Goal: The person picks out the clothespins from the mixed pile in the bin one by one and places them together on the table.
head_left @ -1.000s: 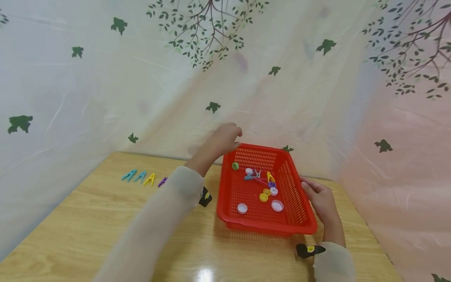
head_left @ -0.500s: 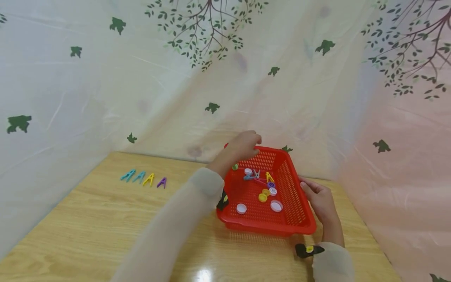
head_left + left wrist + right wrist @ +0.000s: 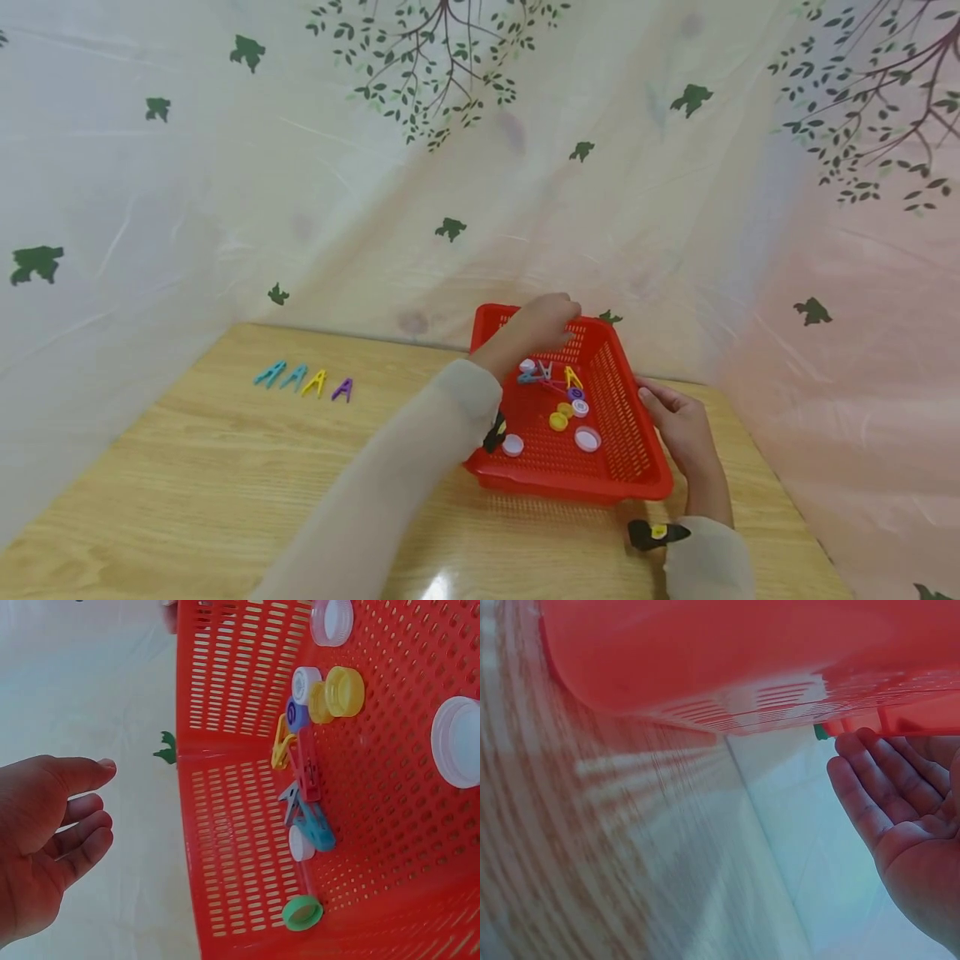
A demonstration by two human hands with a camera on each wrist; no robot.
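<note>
A red plastic basket [image 3: 570, 487] stands tilted slightly on the table. My right hand [image 3: 678, 425] grips its right rim, thumb on top and fingers beneath, as the right wrist view shows. Over the basket's far left part hovers my left hand [image 3: 536, 325], fingers loosely bent and nothing in them. Inside lie clothespins: yellow [image 3: 573, 377], pink [image 3: 304, 769], blue [image 3: 315, 825] and grey [image 3: 290, 799]. Bottle caps lie among them: yellow caps [image 3: 345, 691], white caps [image 3: 513, 445], a purple cap [image 3: 297, 712] and a green cap [image 3: 302, 912], hidden in the head view.
Left on the wooden table [image 3: 225, 467], clothespins stand in a row: two blue clothespins [image 3: 270, 373], a yellow clothespin [image 3: 315, 383] and a purple clothespin [image 3: 342, 389]. A pale curtain [image 3: 337, 208] with printed leaves hangs close behind the table and along its sides.
My left hand has moved right, from beside the basket's far left corner to over its inside, uncovering the purple clothespin on the table. My right hand and the basket have stayed in place.
</note>
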